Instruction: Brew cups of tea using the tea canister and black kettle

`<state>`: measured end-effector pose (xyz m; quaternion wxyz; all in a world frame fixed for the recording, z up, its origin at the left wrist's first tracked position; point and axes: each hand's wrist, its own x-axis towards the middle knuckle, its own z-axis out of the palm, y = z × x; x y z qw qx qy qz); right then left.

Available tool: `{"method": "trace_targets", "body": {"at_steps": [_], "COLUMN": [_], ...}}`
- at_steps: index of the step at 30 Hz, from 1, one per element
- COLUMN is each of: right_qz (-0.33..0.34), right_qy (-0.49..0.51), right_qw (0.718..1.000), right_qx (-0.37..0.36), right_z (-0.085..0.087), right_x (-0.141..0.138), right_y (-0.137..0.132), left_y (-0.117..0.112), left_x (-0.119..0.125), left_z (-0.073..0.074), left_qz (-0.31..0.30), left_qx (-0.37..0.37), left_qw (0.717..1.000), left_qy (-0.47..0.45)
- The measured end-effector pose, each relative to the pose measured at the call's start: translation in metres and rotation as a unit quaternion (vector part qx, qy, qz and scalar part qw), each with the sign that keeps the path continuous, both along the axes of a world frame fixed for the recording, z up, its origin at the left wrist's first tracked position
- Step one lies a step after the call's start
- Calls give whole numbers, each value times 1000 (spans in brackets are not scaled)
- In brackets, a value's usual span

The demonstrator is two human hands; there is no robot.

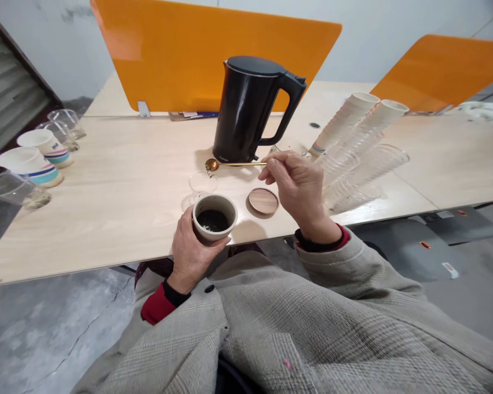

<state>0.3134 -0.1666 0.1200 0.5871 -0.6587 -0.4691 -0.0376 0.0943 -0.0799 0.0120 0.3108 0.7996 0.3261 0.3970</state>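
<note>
My left hand (193,251) is wrapped round a pale canister (214,238) near the table's front edge. Dark loose tea leaves (212,220) lie inside it. Between thumb and fingers, my right hand (298,183) pinches the thin handle of a gold spoon (238,163). The spoon's bowl is over a clear plastic cup (202,183), with dark bits hanging just below the bowl. A round wooden lid (263,201) lies on the table between the canister and my right hand.
Behind the cup stands a black electric kettle (246,109). Stacked paper cups (347,123) and clear cups (353,175) lean at the right. Several used cups (28,164) line the left edge. Orange dividers (168,54) run along the back.
</note>
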Motion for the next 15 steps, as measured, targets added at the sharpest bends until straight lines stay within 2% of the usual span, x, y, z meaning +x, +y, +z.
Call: {"method": "trace_targets", "body": {"at_steps": [3,6,9,13,15], "right_qz": [12,15,10,35,34], "right_qy": [37,33,-10,-117,-126], "right_qw": [999,999,999,993,991], "right_qx": [16,28,35,6,10], "right_z": [1,-2,-9,-21,-24], "right_x": [5,7,4,-5,-7], "right_y": [-2,-2,1,6,7], "left_y": [0,0,0,0,0], "left_x": [0,0,0,1,1], "left_z": [0,-1,-2,-4,-4], "left_qz": [4,7,6,10,12], "left_qx": [3,7,11,16,16], "left_qw": [1000,1000,1000,1000,1000], "left_qy": [-1,-4,-6,-6,-4]}}
